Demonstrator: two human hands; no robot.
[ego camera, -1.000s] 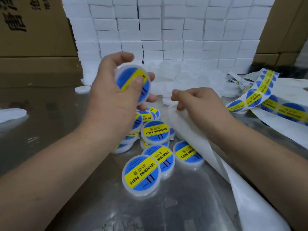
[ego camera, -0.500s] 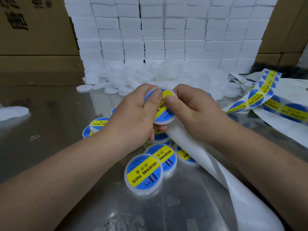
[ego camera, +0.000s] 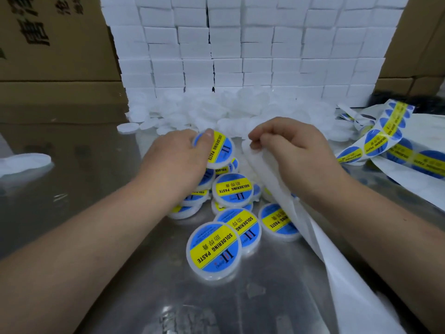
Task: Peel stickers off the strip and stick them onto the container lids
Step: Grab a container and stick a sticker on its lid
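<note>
My left hand (ego camera: 175, 160) grips a white round lid (ego camera: 220, 150) bearing a blue and yellow "SOLDERING PASTE" sticker, thumb on its top edge, just above a pile of labelled lids (ego camera: 232, 190). My right hand (ego camera: 296, 150) pinches the bare white backing strip (ego camera: 272, 186), which runs down to the lower right. The part of the strip with stickers (ego camera: 375, 143) lies at the right. A heap of plain white lids (ego camera: 216, 112) sits behind my hands.
A wall of stacked white boxes (ego camera: 240, 49) stands at the back, with cardboard cartons (ego camera: 53, 44) on the left and right. The worktop (ego camera: 84, 189) is shiny metal. A loose white lid (ego camera: 24, 162) lies at the far left edge.
My hands have parted. The left hand has lowered the stickered lid toward the labelled pile, and the right hand has left the lid and pinches the backing strip.
</note>
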